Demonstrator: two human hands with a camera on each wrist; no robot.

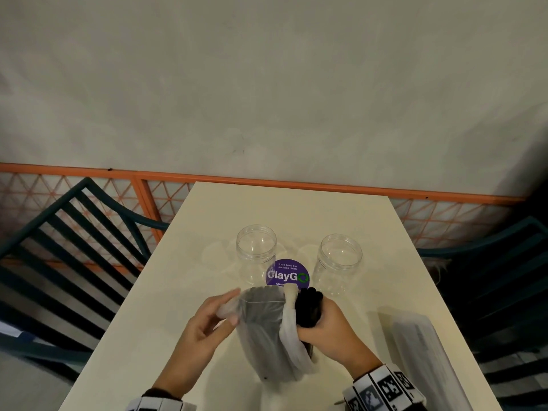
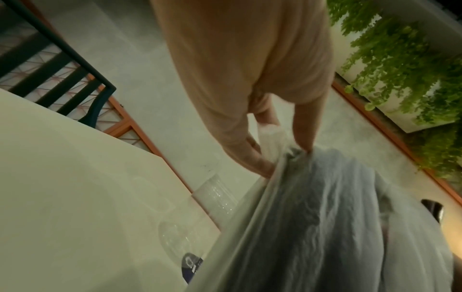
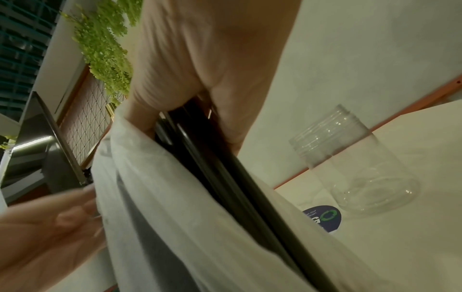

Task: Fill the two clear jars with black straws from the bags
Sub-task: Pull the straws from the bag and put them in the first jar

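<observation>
Head view: right hand (image 1: 326,324) curled round a bundle of black straws (image 1: 308,307), upright, half out of the bag (image 1: 267,336); both empty jars (image 1: 339,259) stand just beyond on the counter (image 1: 178,292), right jar nearer.
Left wrist: left hand (image 2: 252,122) pinches the bag's rim.
Right wrist: straws slant up from the bag toward the jar.
</observation>
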